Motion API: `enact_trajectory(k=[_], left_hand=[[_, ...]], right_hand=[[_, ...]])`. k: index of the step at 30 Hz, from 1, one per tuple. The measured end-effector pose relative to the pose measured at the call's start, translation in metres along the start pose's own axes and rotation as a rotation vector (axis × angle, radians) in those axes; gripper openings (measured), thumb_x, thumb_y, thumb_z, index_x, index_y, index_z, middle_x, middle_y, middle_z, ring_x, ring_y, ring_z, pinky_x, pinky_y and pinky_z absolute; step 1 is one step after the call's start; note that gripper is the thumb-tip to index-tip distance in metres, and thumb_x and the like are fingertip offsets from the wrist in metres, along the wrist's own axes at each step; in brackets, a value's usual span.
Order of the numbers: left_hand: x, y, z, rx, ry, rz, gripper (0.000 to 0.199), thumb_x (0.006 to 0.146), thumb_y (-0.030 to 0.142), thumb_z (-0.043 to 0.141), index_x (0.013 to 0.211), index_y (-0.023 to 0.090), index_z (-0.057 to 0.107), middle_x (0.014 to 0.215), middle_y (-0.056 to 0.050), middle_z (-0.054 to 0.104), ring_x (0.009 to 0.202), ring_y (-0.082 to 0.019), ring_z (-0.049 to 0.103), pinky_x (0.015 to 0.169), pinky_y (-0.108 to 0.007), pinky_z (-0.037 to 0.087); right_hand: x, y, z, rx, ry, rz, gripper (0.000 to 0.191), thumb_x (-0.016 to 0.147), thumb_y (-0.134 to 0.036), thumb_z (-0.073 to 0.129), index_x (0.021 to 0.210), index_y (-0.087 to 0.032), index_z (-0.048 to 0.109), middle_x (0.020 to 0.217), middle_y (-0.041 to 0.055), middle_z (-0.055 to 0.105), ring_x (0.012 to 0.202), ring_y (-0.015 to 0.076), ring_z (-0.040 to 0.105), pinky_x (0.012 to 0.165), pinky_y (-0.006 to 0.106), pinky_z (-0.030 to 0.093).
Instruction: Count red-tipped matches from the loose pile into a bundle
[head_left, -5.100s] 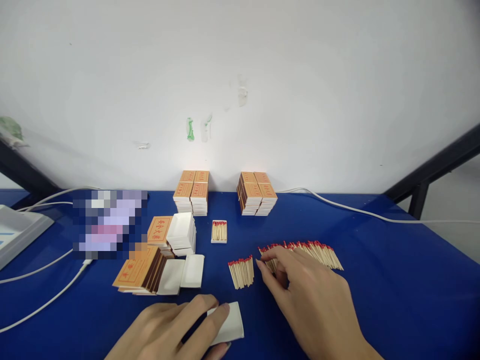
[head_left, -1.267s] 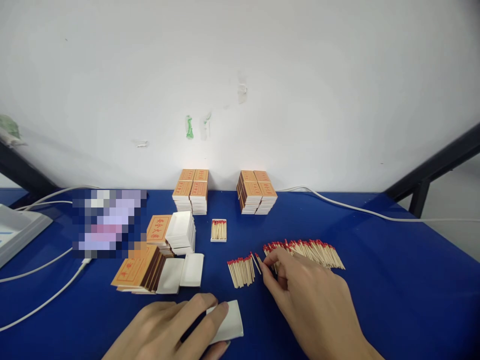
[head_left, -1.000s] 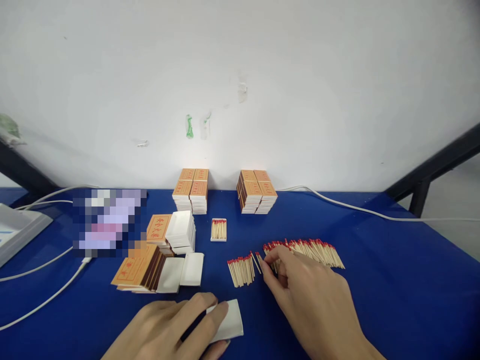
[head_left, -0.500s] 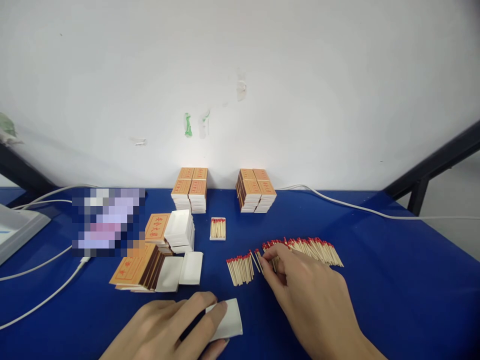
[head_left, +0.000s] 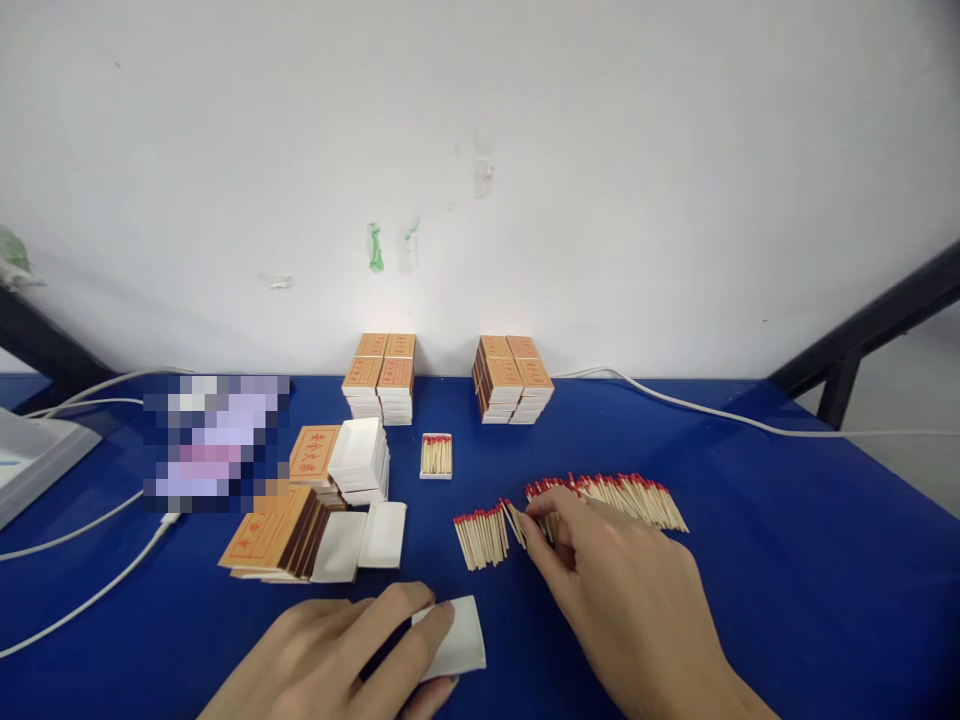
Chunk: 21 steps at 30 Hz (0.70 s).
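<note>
At right grip (head_left: 529, 523): matchstick (head_left: 514, 521).

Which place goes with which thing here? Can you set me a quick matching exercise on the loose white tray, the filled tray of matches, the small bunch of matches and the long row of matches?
Things:
1. loose white tray
2. filled tray of matches
3. small bunch of matches
4. long row of matches

Places:
A. beyond the right hand, stretching to the right
B. under the left hand fingers
C. alone, in front of the two far box stacks
D. just left of the right hand's fingertips

Pairs: 1-B, 2-C, 3-D, 4-A
</note>
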<state>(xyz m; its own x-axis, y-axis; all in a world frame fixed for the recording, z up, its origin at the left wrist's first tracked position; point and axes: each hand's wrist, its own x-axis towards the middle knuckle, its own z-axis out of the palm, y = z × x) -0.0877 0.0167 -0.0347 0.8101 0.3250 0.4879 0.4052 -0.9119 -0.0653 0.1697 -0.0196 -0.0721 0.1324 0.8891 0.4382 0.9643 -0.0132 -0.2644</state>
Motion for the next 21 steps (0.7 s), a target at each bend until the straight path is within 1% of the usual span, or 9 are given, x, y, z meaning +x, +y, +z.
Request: enact_trajectory(k=[2, 3, 5, 10, 17, 19, 21], left_hand=[[-0.0011, -0.0002, 0.0004, 0.004, 0.008, 0.007, 0.029, 0.121, 0.023, 0.043, 0.12, 0.02, 0.072, 0.105, 0.002, 0.083, 0.07, -0.015, 0.082, 0.056, -0.032, 0.064], [-0.0021, -0.0004, 0.0005, 0.006, -0.013, 0.002, 0.03, 0.121, 0.024, 0.043, 0.122, 0.02, 0.072, 0.107, 0.001, 0.083, 0.071, -0.015, 0.082, 0.058, -0.032, 0.065], [-0.0041, -0.0008, 0.0008, 0.002, 0.0, 0.014, 0.03, 0.121, 0.023, 0.043, 0.121, 0.019, 0.072, 0.107, 0.001, 0.083, 0.07, -0.015, 0.082, 0.056, -0.032, 0.064], [-0.0035, -0.0005, 0.0017, -0.021, -0.001, 0.007, 0.028, 0.121, 0.024, 0.044, 0.121, 0.019, 0.072, 0.106, 0.001, 0.083, 0.069, -0.015, 0.081, 0.057, -0.033, 0.065], [-0.001, 0.0, 0.0011, -0.009, -0.002, -0.003, 0.031, 0.12, 0.022, 0.042, 0.116, 0.02, 0.073, 0.102, 0.002, 0.081, 0.067, -0.013, 0.079, 0.06, -0.027, 0.065], [-0.0028, 0.0006, 0.0022, 0.0, 0.026, -0.014, 0.027, 0.119, 0.026, 0.047, 0.117, 0.021, 0.074, 0.102, 0.001, 0.081, 0.068, -0.012, 0.079, 0.061, -0.023, 0.064], [-0.0042, 0.002, 0.0043, 0.011, 0.06, -0.035, 0.021, 0.116, 0.033, 0.057, 0.118, 0.022, 0.075, 0.105, -0.001, 0.079, 0.072, -0.012, 0.079, 0.065, -0.02, 0.065]], right_hand=[[0.0003, 0.0001, -0.0004, 0.002, -0.001, -0.006, 0.015, 0.099, -0.028, 0.066, 0.085, -0.027, 0.072, 0.065, -0.0048, 0.072, 0.051, 0.0196, 0.07, 0.046, 0.03, 0.034], [0.0004, 0.0002, -0.0006, 0.003, -0.001, -0.008, 0.015, 0.099, -0.027, 0.066, 0.085, -0.027, 0.072, 0.065, -0.0047, 0.072, 0.049, 0.0189, 0.069, 0.046, 0.029, 0.033], [0.0004, 0.0004, -0.0011, 0.006, 0.0, -0.013, 0.015, 0.098, -0.027, 0.066, 0.084, -0.027, 0.071, 0.064, -0.0045, 0.071, 0.047, 0.0179, 0.066, 0.045, 0.029, 0.032], [0.0008, 0.0008, -0.0015, 0.015, -0.001, -0.028, 0.015, 0.097, -0.025, 0.067, 0.083, -0.027, 0.072, 0.062, -0.0051, 0.069, 0.045, 0.0163, 0.065, 0.046, 0.027, 0.032], [0.0, 0.001, 0.0009, 0.013, 0.006, -0.027, 0.016, 0.095, -0.023, 0.066, 0.08, -0.027, 0.07, 0.06, -0.0054, 0.068, 0.043, 0.0164, 0.062, 0.045, 0.027, 0.028], [-0.0006, 0.0013, 0.0013, 0.012, 0.008, -0.027, 0.017, 0.095, -0.023, 0.066, 0.08, -0.027, 0.07, 0.06, -0.0054, 0.067, 0.043, 0.0171, 0.062, 0.045, 0.028, 0.027], [-0.0012, 0.0015, 0.0014, 0.014, 0.007, -0.028, 0.017, 0.096, -0.023, 0.065, 0.08, -0.027, 0.069, 0.061, -0.0054, 0.068, 0.044, 0.018, 0.063, 0.045, 0.028, 0.028]])
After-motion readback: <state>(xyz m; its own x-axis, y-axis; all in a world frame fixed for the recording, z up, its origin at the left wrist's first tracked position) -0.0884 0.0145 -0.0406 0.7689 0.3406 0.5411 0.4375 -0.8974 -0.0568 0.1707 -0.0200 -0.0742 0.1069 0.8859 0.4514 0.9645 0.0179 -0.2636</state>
